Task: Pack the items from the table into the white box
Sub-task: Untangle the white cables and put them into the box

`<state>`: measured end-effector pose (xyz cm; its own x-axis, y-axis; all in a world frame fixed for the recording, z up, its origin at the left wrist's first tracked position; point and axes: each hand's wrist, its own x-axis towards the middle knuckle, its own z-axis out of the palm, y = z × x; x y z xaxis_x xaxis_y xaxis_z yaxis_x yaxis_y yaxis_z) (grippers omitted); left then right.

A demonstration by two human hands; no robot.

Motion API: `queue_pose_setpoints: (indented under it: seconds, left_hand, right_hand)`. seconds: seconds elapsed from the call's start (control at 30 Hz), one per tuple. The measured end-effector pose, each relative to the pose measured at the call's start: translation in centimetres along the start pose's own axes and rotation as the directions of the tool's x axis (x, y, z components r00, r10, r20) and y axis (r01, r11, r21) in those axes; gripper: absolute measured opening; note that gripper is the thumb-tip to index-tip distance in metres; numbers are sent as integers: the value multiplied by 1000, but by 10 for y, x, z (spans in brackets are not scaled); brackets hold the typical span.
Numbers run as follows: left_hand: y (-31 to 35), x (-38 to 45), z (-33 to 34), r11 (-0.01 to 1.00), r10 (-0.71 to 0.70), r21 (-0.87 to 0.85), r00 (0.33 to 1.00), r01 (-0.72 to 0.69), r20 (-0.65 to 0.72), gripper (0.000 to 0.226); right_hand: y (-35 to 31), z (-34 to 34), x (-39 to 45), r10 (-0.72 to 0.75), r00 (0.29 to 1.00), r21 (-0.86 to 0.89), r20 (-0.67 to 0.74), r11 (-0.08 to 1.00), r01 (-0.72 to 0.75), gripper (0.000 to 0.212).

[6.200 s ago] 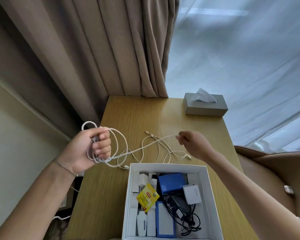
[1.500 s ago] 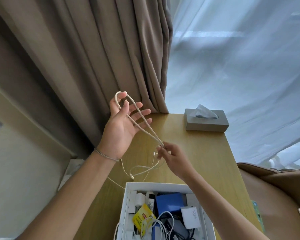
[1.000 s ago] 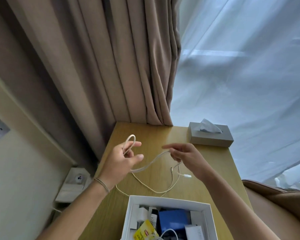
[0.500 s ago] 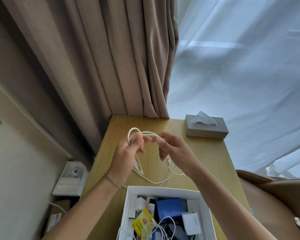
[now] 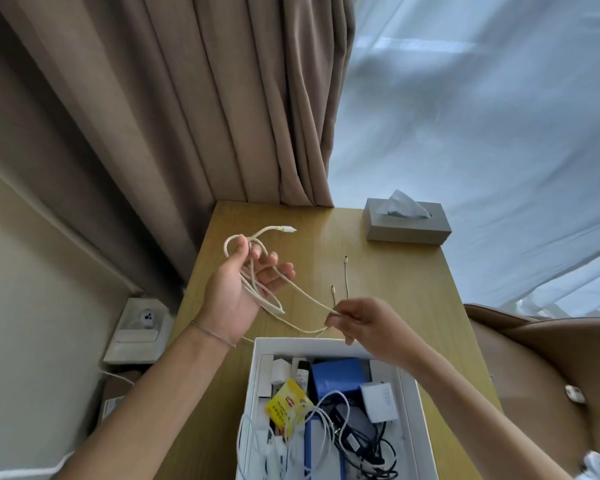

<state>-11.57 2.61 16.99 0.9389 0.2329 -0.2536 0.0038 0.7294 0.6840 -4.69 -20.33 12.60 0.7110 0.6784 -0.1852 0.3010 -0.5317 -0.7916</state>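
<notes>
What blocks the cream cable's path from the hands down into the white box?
Nothing visible. The cream cable is looped in the left hand and pinched by the right hand, just beyond the open white box, which is already crowded.

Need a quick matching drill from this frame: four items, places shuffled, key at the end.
Items:
1. cream cable
2. tissue box
3. yellow tea packet
4. white box

Places:
A. far right corner of the table
B. looped in the left hand, pinched by the right hand
C. near edge of the table
D. inside the white box

Pairs: 1-B, 2-A, 3-D, 4-C
</notes>
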Motion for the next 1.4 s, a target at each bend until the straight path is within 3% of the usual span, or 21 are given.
queue_pose_setpoints:
  seconds: [0.1,0.17,0.3,0.43,0.53,0.67,0.8,0.87,1.0,1.13,1.2,1.3,1.4]
  left_hand:
    - [-17,-8,-10,970,2,244,997,18,-79,41]
    - [-31,-14,-18,918,17,397,994,27,-106,38]
    - [-57,-29,-28,753,3,655,996,55,-88,37]
    - [-84,-43,-43,487,-45,873,999,37,-17,28]
    - [-105,-54,-54,262,-103,965,994,-2,30,24]
    - [-132,-65,-65,-77,-191,996,981,-36,21,35]
    - [-148,-69,-72,-165,-252,986,968,-25,-17,42]
    - [-155,-70,-75,-283,-309,953,951,-107,15,34]
    - [-160,-72,-76,-364,-265,929,963,-61,-40,48]
    - [-169,-71,-79,-550,-223,832,973,-78,-56,44]
    - [-170,-69,-79,-567,-248,821,964,-65,-94,34]
    - [-170,-66,-78,-509,-298,858,949,-69,-101,14]
    - [-167,-63,-83,-496,-219,865,975,-78,-38,34]
  right_hand:
    - [9,-4,-14,25,999,-316,31,949,-14,21]
    - [14,-3,-22,46,997,-426,61,905,-15,26]
    - [19,-6,-37,106,988,-379,112,924,-57,11]
    - [20,-9,-49,136,973,-292,187,953,-77,11]
    - [18,-8,-53,122,967,-106,224,989,-101,11]
    - [16,0,-54,121,962,85,246,986,-146,18]
    - [17,11,-54,118,964,92,239,985,-143,18]
    - [18,16,-55,123,962,60,245,988,-142,15]
    - [23,30,-56,167,949,65,267,979,-191,17]
    - [30,41,-54,211,935,113,286,961,-251,16]
    - [33,46,-52,228,938,95,262,961,-260,14]
    - [42,55,-47,266,950,-52,166,964,-261,12]
    - [56,61,-43,315,949,-207,32,931,-302,10]
